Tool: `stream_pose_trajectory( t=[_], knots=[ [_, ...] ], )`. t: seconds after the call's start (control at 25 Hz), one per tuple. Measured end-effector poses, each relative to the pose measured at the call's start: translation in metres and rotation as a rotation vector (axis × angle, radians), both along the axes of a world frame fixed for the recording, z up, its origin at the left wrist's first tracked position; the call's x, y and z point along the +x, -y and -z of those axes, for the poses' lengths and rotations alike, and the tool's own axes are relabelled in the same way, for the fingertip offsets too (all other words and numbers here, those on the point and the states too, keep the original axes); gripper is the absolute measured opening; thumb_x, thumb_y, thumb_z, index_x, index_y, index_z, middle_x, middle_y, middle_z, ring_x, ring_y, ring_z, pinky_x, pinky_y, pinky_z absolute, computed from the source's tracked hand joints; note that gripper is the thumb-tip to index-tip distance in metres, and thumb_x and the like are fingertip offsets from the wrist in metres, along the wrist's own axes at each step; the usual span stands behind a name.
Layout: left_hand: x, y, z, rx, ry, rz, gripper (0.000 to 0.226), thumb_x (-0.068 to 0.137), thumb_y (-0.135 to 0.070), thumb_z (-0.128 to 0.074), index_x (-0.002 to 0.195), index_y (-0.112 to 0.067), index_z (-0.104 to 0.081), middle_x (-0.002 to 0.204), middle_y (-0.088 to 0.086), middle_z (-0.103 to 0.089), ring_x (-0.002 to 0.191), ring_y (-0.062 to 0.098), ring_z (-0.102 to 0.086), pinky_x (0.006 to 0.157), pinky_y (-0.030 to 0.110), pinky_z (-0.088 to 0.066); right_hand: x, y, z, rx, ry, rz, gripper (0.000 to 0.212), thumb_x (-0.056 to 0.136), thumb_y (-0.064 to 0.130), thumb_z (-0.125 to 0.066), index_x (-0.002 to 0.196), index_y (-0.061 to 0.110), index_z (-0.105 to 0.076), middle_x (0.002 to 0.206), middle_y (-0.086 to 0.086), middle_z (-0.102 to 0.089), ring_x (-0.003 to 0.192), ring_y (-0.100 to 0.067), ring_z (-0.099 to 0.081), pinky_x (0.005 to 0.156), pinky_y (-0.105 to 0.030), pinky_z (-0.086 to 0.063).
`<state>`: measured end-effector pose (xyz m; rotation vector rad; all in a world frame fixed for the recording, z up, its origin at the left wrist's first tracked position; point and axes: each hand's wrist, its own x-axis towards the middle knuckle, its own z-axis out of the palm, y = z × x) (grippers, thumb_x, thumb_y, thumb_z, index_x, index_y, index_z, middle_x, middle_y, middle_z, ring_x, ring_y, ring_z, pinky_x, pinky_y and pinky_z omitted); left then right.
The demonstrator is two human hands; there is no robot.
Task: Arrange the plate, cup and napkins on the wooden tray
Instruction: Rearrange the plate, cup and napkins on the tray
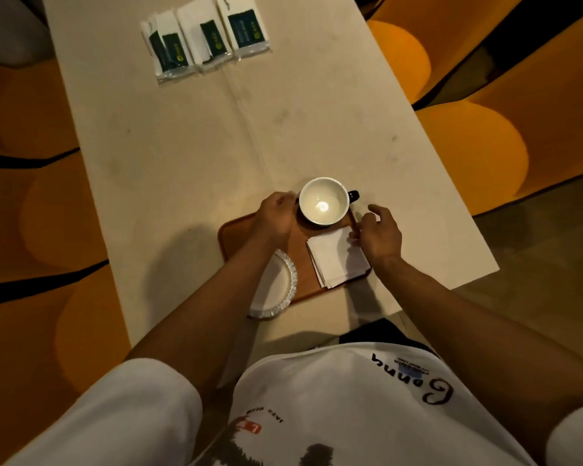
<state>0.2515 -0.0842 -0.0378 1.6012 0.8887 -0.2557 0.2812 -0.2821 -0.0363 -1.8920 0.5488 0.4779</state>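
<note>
A wooden tray (pixel 303 260) lies near the table's front edge. On its far right corner stands a cup (pixel 323 201), white inside with a dark handle pointing right. My left hand (pixel 275 215) is curled against the cup's left side. A stack of white napkins (pixel 337 257) lies on the tray's right part, and my right hand (pixel 377 232) rests on its far right corner with fingers apart. A white paper plate (pixel 276 287) sits on the tray's near left, partly hidden under my left forearm and overhanging the tray's near edge.
Three wrapped napkin packs (pixel 204 37) with dark labels lie at the far end of the long pale table (pixel 189 156). Orange rounded seats (pixel 468 153) flank the table on both sides.
</note>
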Motion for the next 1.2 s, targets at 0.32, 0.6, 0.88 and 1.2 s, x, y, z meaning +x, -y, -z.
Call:
stream_pose_trajectory(
  t=[0.32, 0.6, 0.88, 1.2],
  knots=[
    [0.065, 0.019, -0.002, 0.089, -0.114, 0.122, 0.056, 0.102, -0.048, -0.025, 0.120, -0.017, -0.069, 0.123, 0.010, -0.067, 0.108, 0.029, -0.061, 0.098, 0.045, -0.048, 0.033, -0.008, 0.009, 0.081, 0.015, -0.165, 0.044, 0.089, 0.043, -0.048, 0.131, 0.032, -0.052, 0.102, 0.005, -0.068, 0.068, -0.007, -0.071, 0.052, -0.019, -0.056],
    [0.066, 0.014, 0.006, 0.045, -0.079, 0.065, 0.056, 0.104, -0.047, -0.025, 0.100, -0.021, -0.075, 0.113, 0.010, -0.072, 0.103, 0.028, -0.066, 0.087, 0.039, -0.050, 0.040, -0.008, 0.012, 0.023, 0.101, -0.347, 0.041, 0.092, 0.029, -0.056, 0.131, 0.042, -0.054, 0.102, 0.025, -0.062, 0.082, 0.002, -0.066, 0.072, -0.012, -0.052],
    [0.050, -0.003, 0.006, 0.028, -0.107, -0.004, 0.066, 0.105, -0.051, -0.021, 0.107, -0.016, -0.077, 0.114, 0.011, -0.073, 0.103, 0.028, -0.067, 0.091, 0.041, -0.051, 0.026, -0.023, 0.015, 0.056, 0.152, -0.436, 0.035, 0.092, 0.024, -0.056, 0.122, 0.043, -0.062, 0.109, 0.021, -0.064, 0.090, 0.002, -0.060, 0.077, -0.006, -0.045],
    [0.017, -0.038, 0.008, 0.059, -0.122, -0.091, 0.061, 0.105, -0.050, -0.022, 0.096, -0.023, -0.076, 0.114, 0.010, -0.073, 0.101, 0.028, -0.066, 0.085, 0.037, -0.051, 0.007, -0.059, 0.020, 0.132, 0.141, -0.500, 0.031, 0.092, 0.017, -0.060, 0.121, 0.028, -0.065, 0.115, 0.013, -0.067, 0.102, -0.005, -0.061, 0.082, -0.015, -0.049]
  ],
)
